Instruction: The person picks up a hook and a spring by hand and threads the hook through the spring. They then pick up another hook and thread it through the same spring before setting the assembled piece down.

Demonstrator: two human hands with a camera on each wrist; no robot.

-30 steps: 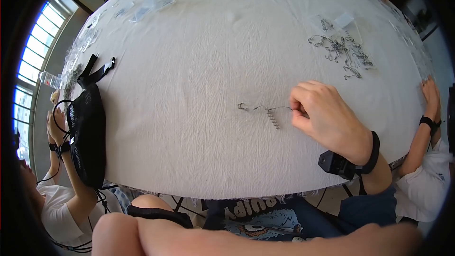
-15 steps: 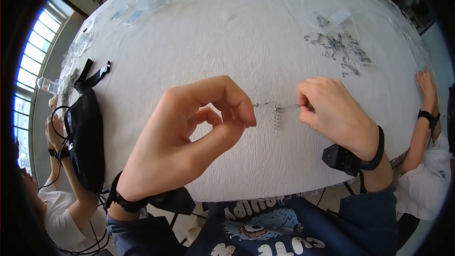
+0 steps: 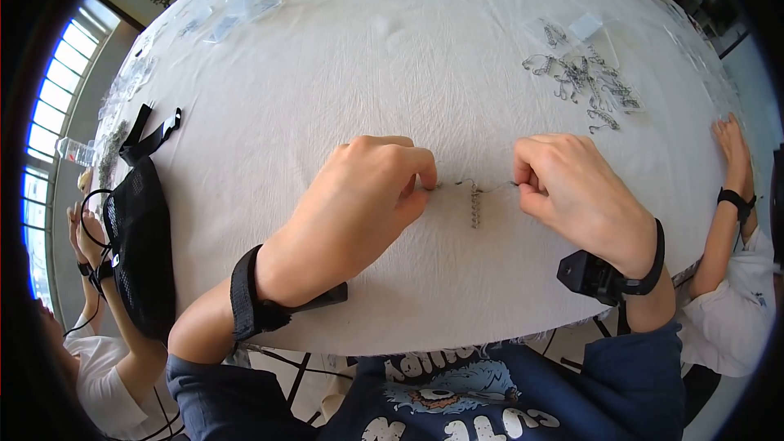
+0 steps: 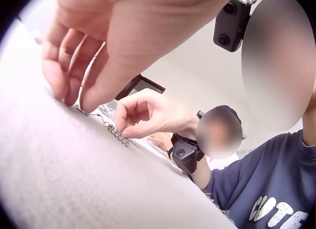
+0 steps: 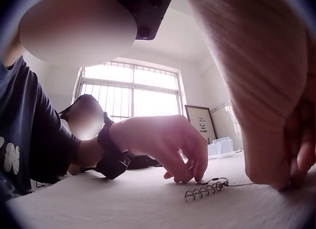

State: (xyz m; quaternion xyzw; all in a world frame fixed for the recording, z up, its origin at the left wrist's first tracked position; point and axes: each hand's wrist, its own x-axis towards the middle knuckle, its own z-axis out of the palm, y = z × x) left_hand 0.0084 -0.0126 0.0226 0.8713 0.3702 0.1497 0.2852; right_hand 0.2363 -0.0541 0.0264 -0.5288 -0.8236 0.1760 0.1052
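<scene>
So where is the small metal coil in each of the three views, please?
Head: the coil lies on the white cloth, centre, between the left hand and the right hand.
Left wrist: the coil is left of centre, below the right hand's fingertips.
Right wrist: the coil is at the bottom, right of centre.
Shared landmark: the thin wire joined to the coil, pinched by both hands.

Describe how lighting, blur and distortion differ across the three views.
Head view: fisheye bends the white tablecloth into a dome, evenly lit. Left wrist view: left hand looms large and soft. Right wrist view: bright window backlights the scene; right hand is blurred, the wire spring sharp.
</scene>
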